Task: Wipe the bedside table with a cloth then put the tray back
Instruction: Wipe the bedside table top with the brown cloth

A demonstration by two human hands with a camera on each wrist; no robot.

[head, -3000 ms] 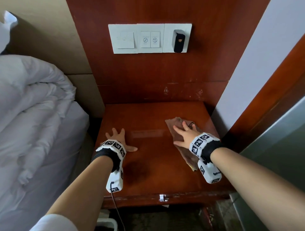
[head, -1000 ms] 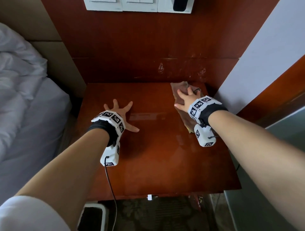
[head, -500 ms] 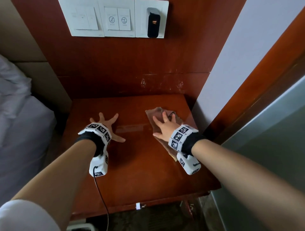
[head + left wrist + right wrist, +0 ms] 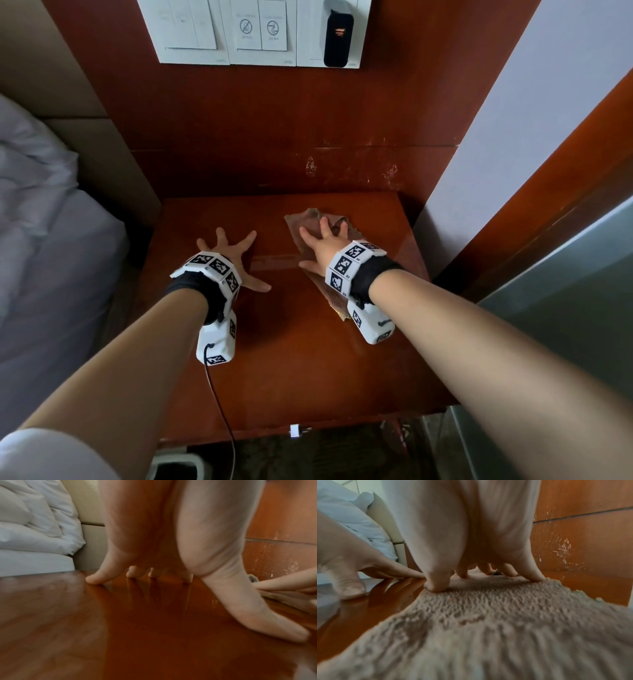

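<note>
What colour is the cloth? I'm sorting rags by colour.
The cloth is a dull pinkish brown, plain and nubbly; the right wrist view shows it best.

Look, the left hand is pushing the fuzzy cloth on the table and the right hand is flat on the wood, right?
Not quite, the hands are swapped. In the head view the right hand presses the cloth on the table, and the left hand lies spread flat on the bare wood.

- glossy reddish-brown wooden bedside table [image 4: 291, 359], its top reflecting light; it stands against a wood-panelled wall
- tan fluffy cloth [image 4: 308, 228] lying flat on the back right part of the top; right hand [image 4: 323, 245] pressed on it, fingers spread
- left hand [image 4: 227, 251] propped on spread fingertips [image 4: 96, 580] on bare wood, just beside the cloth
</note>
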